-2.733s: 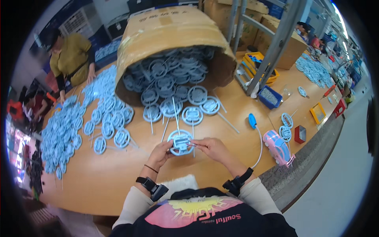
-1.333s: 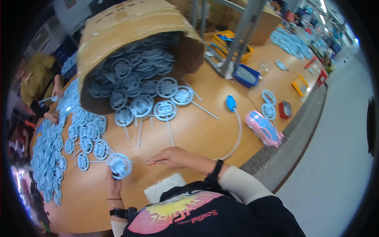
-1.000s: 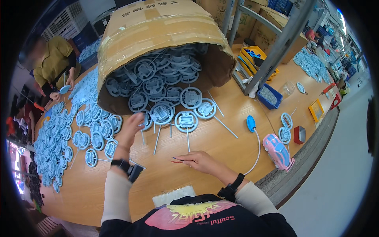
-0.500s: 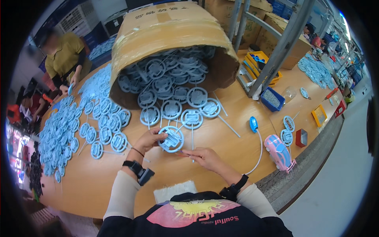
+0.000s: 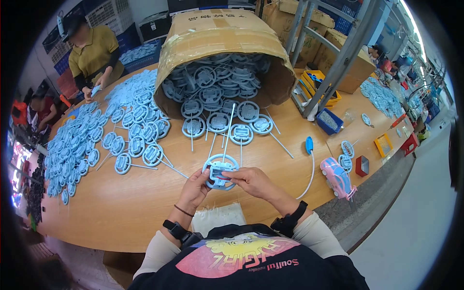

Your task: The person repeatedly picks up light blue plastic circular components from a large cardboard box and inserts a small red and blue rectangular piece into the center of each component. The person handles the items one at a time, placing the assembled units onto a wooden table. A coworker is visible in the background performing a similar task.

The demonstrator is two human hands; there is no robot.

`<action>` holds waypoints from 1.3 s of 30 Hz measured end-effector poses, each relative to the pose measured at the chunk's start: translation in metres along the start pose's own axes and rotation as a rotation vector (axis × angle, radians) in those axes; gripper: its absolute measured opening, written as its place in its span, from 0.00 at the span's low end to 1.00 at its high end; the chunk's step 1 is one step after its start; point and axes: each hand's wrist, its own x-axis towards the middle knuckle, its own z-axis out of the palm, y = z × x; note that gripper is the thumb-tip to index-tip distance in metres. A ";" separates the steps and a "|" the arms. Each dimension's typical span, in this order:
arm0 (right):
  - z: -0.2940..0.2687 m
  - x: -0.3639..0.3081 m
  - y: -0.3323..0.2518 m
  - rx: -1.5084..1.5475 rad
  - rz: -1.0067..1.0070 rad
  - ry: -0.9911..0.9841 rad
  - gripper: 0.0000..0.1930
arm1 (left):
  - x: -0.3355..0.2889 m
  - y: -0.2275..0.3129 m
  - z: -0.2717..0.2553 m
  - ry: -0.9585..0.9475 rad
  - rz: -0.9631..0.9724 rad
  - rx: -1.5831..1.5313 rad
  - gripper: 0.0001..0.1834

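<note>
I hold a light blue round plastic ring part (image 5: 220,170) with a long thin stem over the wooden table (image 5: 121,212). My left hand (image 5: 194,189) grips its lower left rim. My right hand (image 5: 251,181) pinches its lower right side, fingers at the centre piece. Just beyond lie more of the same ring parts (image 5: 227,128), spilling from a big cardboard box (image 5: 217,36) tipped on its side.
A wide heap of blue ring parts (image 5: 82,145) covers the table's left. A person in a yellow shirt (image 5: 92,53) works at the far left. On the right are a pink tool (image 5: 338,178) with white cable, a blue bin (image 5: 330,121), small trays and a metal rack (image 5: 338,53).
My left hand set a ring part on the left heap, reached toward the box, and took a new one. Both hands now hold it in front of me.
</note>
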 end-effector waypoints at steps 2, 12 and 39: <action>0.002 0.003 -0.006 -0.007 -0.022 -0.022 0.13 | -0.003 0.004 -0.005 -0.032 -0.023 -0.032 0.15; 0.048 0.017 -0.025 -0.052 -0.001 -0.088 0.17 | -0.039 0.021 -0.046 -0.101 -0.033 0.030 0.19; 0.008 -0.013 0.066 0.225 0.312 0.023 0.17 | 0.162 0.095 -0.054 0.157 0.329 1.218 0.24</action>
